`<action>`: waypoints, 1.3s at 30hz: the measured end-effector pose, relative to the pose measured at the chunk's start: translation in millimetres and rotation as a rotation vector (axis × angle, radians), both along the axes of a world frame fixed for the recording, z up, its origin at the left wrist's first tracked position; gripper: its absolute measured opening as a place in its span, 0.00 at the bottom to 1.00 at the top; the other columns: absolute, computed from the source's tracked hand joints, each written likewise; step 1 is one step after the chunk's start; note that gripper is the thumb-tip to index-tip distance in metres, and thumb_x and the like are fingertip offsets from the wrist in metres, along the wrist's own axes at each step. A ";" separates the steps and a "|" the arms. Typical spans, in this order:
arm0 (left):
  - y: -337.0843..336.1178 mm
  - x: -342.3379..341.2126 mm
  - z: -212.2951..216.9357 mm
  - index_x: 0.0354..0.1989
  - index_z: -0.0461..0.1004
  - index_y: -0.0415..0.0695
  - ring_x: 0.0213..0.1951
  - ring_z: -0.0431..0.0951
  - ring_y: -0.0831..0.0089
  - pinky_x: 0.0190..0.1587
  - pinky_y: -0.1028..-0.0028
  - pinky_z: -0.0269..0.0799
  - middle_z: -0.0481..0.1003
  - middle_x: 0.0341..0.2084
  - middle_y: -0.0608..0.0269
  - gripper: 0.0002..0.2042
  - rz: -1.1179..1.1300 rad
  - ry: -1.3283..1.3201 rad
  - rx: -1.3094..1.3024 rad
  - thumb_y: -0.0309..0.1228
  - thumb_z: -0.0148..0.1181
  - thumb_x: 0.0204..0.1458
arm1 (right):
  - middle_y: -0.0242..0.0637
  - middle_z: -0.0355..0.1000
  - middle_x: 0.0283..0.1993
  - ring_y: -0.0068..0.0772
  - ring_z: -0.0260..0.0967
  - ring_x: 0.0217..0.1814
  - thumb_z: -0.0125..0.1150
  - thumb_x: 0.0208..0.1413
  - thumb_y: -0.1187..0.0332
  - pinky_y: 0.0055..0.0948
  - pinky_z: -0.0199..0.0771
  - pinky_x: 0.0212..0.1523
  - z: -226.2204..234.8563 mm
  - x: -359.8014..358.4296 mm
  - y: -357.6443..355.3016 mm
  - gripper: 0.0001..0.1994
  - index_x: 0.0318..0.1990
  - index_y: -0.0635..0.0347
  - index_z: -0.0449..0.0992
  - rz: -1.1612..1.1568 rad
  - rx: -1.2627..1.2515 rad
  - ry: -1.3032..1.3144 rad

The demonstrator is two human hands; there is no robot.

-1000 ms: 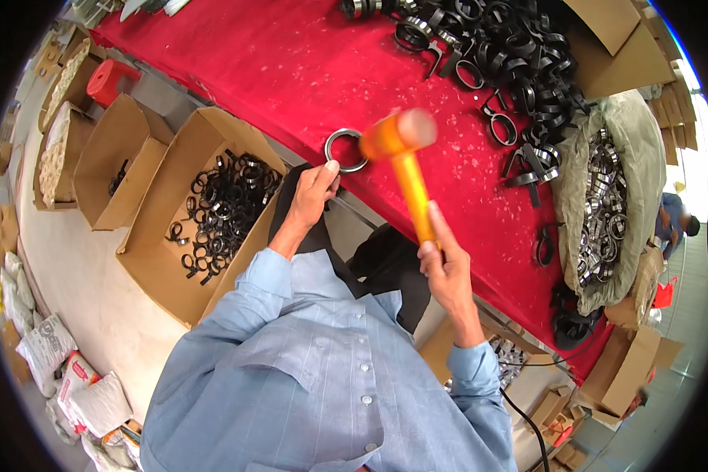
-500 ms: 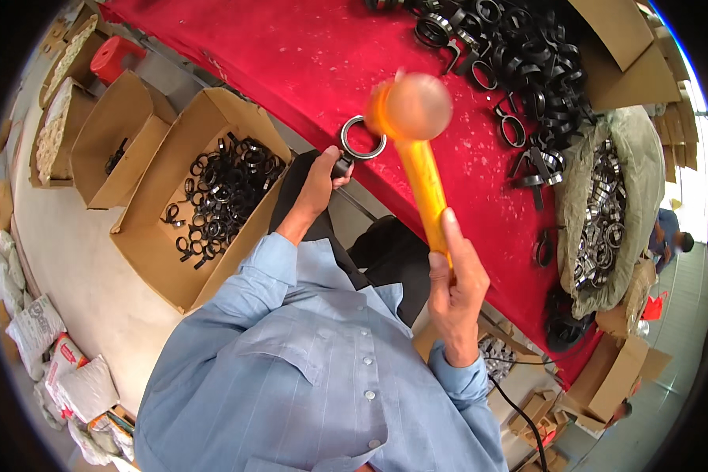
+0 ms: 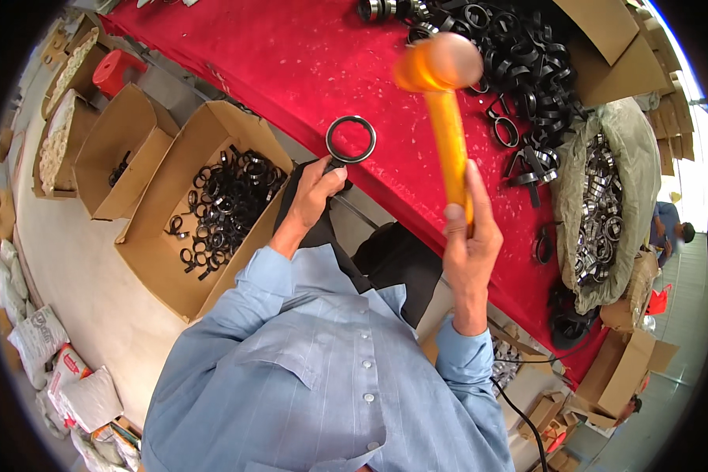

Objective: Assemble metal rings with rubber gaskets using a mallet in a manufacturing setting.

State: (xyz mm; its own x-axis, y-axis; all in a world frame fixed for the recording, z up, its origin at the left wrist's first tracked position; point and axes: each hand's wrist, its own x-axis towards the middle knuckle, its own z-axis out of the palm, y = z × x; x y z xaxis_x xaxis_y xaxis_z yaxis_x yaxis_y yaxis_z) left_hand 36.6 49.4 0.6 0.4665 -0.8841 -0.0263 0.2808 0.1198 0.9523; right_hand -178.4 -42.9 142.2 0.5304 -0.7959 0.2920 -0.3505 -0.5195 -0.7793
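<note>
I hold the ring (image 3: 351, 139) pinched in my left hand (image 3: 316, 191) at the table (image 3: 291, 63) edge; right hand (image 3: 470, 236) clamps the raised mallet (image 3: 442, 94); a misaimed blow could strike fingers.

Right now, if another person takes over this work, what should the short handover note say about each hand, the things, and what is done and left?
Left hand: pinches a black ring by its edge, flat on the red table.
Right hand: grips the orange mallet by its handle, head raised above the table, right of the ring.
Things: a carton on the person's left holds many black rings; a loose pile of black rings lies at the far right of the table; a sack holds metal rings.
Done: one ring is set in place.
Left: the mallet is not yet on the ring; much of the pile remains.
</note>
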 end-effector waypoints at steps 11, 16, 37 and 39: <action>51.7 -59.9 127.1 0.40 0.71 0.34 0.23 0.56 0.84 0.28 0.78 0.54 0.63 0.22 0.70 0.18 -0.367 0.155 -0.031 0.40 0.45 0.62 | 0.37 0.75 0.40 0.42 0.77 0.36 0.67 0.56 0.71 0.39 0.79 0.35 -58.5 -90.8 -55.3 0.30 0.66 0.38 0.71 -0.353 -0.469 0.427; 52.3 -80.2 144.3 0.35 0.71 0.33 0.22 0.56 0.83 0.26 0.77 0.53 0.62 0.19 0.69 0.18 -0.510 0.338 0.019 0.39 0.47 0.63 | 0.37 0.72 0.37 0.38 0.74 0.36 0.71 0.52 0.70 0.37 0.77 0.35 -90.5 -99.9 -62.3 0.29 0.63 0.40 0.74 -0.370 -0.533 0.477; 22.2 -101.6 109.8 0.25 0.65 0.49 0.19 0.58 0.74 0.40 0.64 0.64 0.54 0.11 0.73 0.24 -0.640 1.311 0.118 0.54 0.39 0.65 | 0.35 0.75 0.42 0.35 0.74 0.42 0.70 0.53 0.71 0.34 0.78 0.41 -117.9 -93.8 -58.2 0.27 0.62 0.42 0.76 -0.474 -0.528 0.462; 22.4 -101.9 109.5 0.25 0.65 0.49 0.19 0.58 0.74 0.41 0.64 0.64 0.54 0.11 0.73 0.25 -0.627 1.326 0.105 0.55 0.38 0.66 | 0.35 0.75 0.42 0.35 0.74 0.42 0.70 0.53 0.71 0.34 0.78 0.42 -117.8 -93.7 -58.0 0.27 0.62 0.43 0.76 -0.478 -0.526 0.467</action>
State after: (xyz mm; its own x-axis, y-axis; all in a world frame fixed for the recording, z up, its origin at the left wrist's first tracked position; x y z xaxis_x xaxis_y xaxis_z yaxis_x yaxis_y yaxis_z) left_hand -65.3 71.9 110.1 -0.4007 -0.8952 -0.1950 0.9153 -0.4007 -0.0413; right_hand -272.1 -100.9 24.4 0.3297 -0.7867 0.5219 -0.8501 -0.4878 -0.1983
